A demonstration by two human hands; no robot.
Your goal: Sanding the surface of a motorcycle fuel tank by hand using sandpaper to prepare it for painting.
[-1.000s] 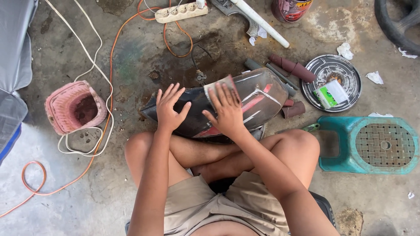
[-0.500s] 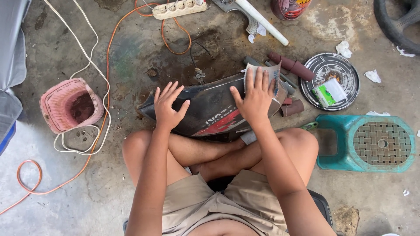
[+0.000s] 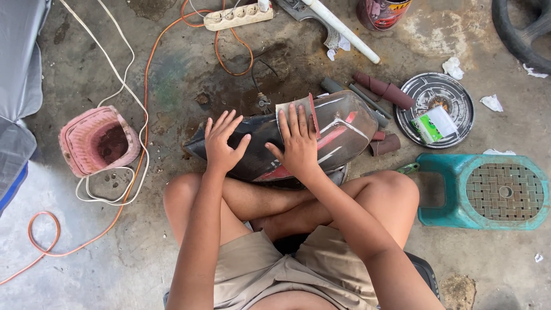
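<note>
- Surface: I see a stained concrete floor (image 3: 172, 74). The person sits on it cross-legged, and a dark curved body panel (image 3: 344, 123) with red and white striping rests across the shins.
- Left hand (image 3: 222, 144): it lies flat on the left end of the panel, palm down and fingers spread. It grips nothing.
- Right hand (image 3: 298, 143): it lies flat near the middle of the panel, fingers extended and pointing away from the body. It presses a sheet of sandpaper (image 3: 298, 108) against the panel. The sheet's far edge and its right edge show beyond the fingertips.
- Panel position: it lies directly under both hands. Its wider end extends to the right, past the right hand.
- Nearby, right: I see rolls of sandpaper (image 3: 383, 89), a round metal lid (image 3: 459, 97) holding a small green-and-white packet, and a teal plastic stool (image 3: 482, 189) lying on its side.
- Nearby, left: a pink basket (image 3: 80, 135) stands among white and orange cables (image 3: 138, 115).
- Far edge: a white power strip (image 3: 238, 16) and a white pipe (image 3: 344, 31) lie there.
</note>
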